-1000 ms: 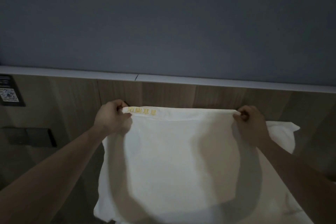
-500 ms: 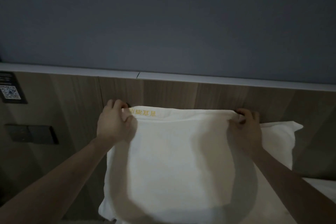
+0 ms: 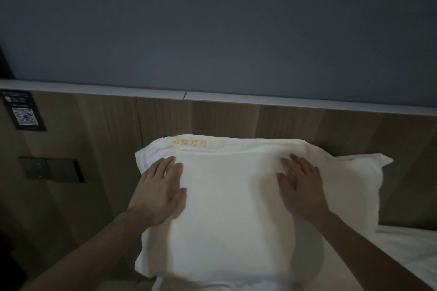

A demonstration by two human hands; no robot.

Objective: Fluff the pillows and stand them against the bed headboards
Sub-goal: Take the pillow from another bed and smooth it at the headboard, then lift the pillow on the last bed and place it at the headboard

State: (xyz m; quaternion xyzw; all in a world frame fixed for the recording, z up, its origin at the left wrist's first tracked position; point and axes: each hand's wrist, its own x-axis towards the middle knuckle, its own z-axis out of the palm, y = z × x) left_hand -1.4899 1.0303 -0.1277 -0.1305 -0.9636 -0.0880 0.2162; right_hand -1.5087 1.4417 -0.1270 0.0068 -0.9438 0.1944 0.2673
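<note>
The room is dim and the picture soft and slightly grainy. The white fabric pillow (image 3: 236,196) is the brightest surface, with soft shadows beneath both forearms. The grey-blue wall (image 3: 212,19) darkens toward the corners, and the headboard's pale top rail (image 3: 283,101) bows from wide-angle distortion.

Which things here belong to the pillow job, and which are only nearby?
Job: front pillow, second pillow behind it, headboard, left hand and right hand flat on the front pillow.
Nearby: QR sign, wall switches, sheet.
</note>
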